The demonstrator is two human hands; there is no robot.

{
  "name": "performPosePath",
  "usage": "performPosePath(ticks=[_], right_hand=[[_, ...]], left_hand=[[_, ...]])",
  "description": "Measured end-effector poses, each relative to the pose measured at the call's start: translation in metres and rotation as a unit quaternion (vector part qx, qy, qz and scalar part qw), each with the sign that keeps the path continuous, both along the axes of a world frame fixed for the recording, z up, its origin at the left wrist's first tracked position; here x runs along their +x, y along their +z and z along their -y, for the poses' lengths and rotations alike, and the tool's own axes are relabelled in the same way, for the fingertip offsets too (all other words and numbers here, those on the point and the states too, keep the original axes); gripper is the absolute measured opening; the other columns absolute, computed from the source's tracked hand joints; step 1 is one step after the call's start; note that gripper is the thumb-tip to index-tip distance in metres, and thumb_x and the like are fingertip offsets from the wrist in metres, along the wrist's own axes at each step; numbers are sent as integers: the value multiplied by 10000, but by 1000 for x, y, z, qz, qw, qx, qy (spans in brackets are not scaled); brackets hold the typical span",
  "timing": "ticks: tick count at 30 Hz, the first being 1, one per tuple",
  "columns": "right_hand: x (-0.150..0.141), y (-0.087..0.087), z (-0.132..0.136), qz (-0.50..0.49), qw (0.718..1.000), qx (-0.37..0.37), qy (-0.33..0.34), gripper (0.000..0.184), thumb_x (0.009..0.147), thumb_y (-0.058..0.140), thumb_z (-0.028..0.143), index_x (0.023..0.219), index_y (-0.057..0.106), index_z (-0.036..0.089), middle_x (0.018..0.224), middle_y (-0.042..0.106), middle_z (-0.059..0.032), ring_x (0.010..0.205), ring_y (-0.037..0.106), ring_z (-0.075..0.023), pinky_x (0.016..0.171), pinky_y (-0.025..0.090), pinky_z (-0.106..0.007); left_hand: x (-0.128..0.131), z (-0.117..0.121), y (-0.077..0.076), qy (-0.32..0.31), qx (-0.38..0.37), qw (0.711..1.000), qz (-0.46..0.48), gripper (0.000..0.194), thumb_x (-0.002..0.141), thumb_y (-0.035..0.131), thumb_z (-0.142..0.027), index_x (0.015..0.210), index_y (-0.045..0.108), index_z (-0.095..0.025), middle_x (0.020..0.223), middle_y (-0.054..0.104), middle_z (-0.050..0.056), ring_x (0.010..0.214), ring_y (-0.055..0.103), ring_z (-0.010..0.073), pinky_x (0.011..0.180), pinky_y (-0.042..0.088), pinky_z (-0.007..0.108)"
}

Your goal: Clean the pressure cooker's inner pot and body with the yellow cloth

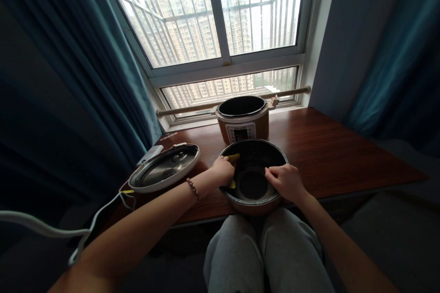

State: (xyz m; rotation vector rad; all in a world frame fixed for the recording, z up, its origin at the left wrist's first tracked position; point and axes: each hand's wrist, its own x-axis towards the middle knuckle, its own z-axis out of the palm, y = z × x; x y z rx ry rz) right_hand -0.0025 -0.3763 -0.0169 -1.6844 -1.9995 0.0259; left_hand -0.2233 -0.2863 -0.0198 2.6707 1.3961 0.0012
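A dark round inner pot [253,186] rests at the table's front edge, tilted toward me just above my knees. My left hand [222,172] is closed on a yellow cloth [234,158] at the pot's left inner wall; parts of the cloth show above and below my fingers. My right hand [286,182] grips the pot's right rim, fingers curled over the inside. Behind the pot stands the brown and white electric pressure cooker body [243,123], its top uncovered and its control panel facing me. Left of the pot lies the cooker's lid [168,168], metal inside up.
The reddish-brown wooden table [330,146] runs up to a barred window [223,13]. A small white object [150,154] lies behind the lid. White cords [103,216] hang at the table's left edge. Blue curtains [99,55] flank the window.
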Motion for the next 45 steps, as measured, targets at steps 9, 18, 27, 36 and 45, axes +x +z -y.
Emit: performPosePath(ticks=[9, 18, 27, 36, 45], right_hand=[[-1, 2, 0, 27, 999, -22, -1, 446, 879, 363, 382, 561, 623, 208, 616, 661, -17, 570, 545, -113, 553, 202, -268], [1, 1, -1, 79, 995, -56, 22, 444, 896, 334, 393, 613, 627, 217, 643, 660, -21, 609, 575, -128, 543, 214, -266], [-20, 32, -3, 48, 982, -129, 129, 432, 917, 299, 339, 685, 625, 175, 717, 652, -60, 667, 579, -137, 583, 303, -233], [-65, 42, -19, -22, 841, -413, 348, 483, 871, 352, 475, 703, 642, 127, 652, 583, -17, 549, 467, -95, 522, 337, -206], [-63, 40, -32, 50, 845, -456, 276, 403, 823, 490, 398, 541, 615, 137, 465, 487, 36, 410, 377, -60, 461, 316, -207]], left_hand=[[25, 33, 32, -73, -229, 964, -112, 247, 762, 511, -348, 646, 654, -183, 607, 601, 21, 549, 483, 135, 584, 376, 248], [14, 70, 59, -100, -287, 947, 102, 396, 869, 358, -419, 882, 641, -143, 709, 589, -6, 580, 462, 89, 527, 332, 190], [11, 101, 41, -27, -80, 982, 166, 332, 899, 314, -331, 947, 600, -169, 816, 648, 44, 724, 583, 140, 673, 410, 227], [-28, 67, 30, 86, 117, 957, 252, 293, 824, 437, -223, 1085, 565, -181, 1189, 554, 77, 1124, 493, 198, 991, 361, 332], [-60, 35, -16, 181, 38, 940, 287, 426, 809, 481, -345, 1168, 524, -120, 1235, 534, 129, 1183, 452, 246, 1035, 299, 416]])
